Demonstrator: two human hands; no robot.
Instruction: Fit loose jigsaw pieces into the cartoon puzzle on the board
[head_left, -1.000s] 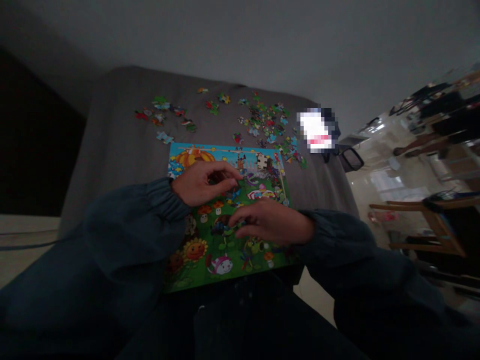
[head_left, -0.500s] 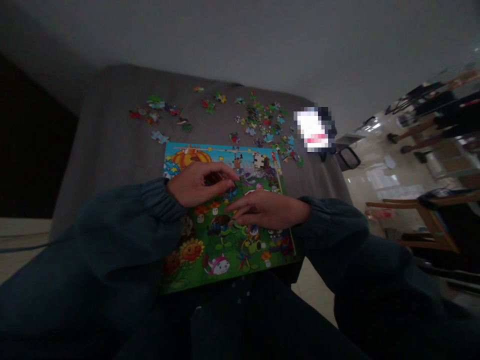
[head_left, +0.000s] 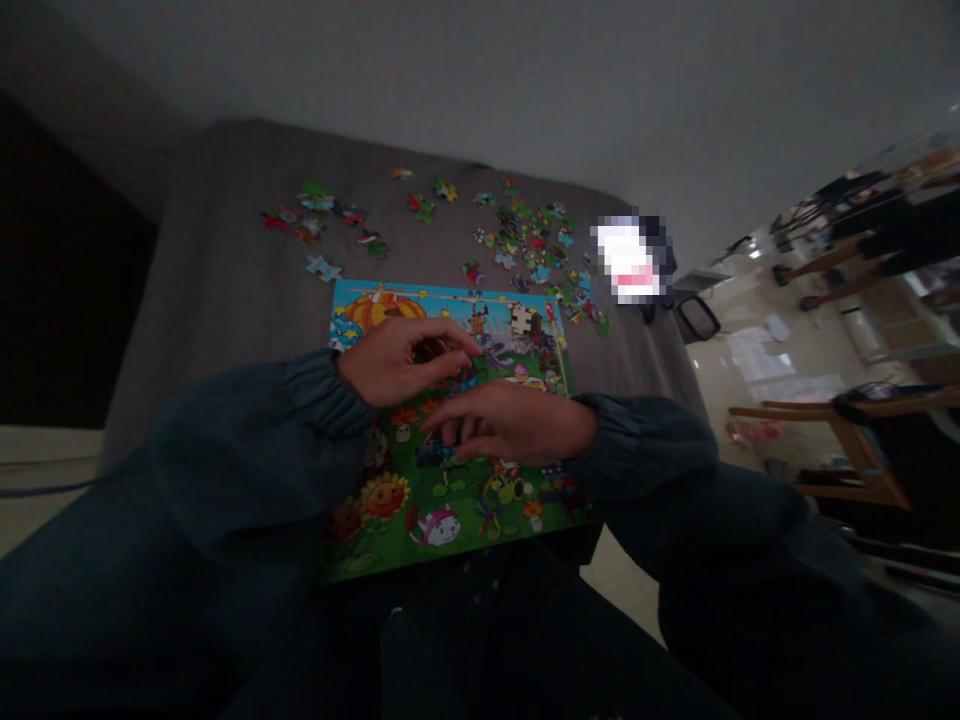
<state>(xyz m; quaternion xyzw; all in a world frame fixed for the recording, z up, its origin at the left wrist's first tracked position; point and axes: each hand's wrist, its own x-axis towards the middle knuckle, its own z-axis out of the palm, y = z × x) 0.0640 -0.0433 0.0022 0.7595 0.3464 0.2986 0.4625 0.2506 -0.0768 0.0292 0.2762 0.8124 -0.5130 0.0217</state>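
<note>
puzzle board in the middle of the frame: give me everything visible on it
The puzzle board is a flat rectangular jigsaw, mostly assembled: blue sky strip with an orange pumpkin on top, green field with cartoon plants, a sunflower and mushrooms below. A pale unfilled gap shows near the upper right. It lies tilted, partly on the grey cloth surface, its near edge over the person's lap. The left hand and right hand rest on its centre. Loose pieces lie beyond its far edge.

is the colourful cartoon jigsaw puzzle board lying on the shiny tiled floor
No, the colourful cartoon jigsaw puzzle board lies on the grey fabric surface, under both hands.
</note>
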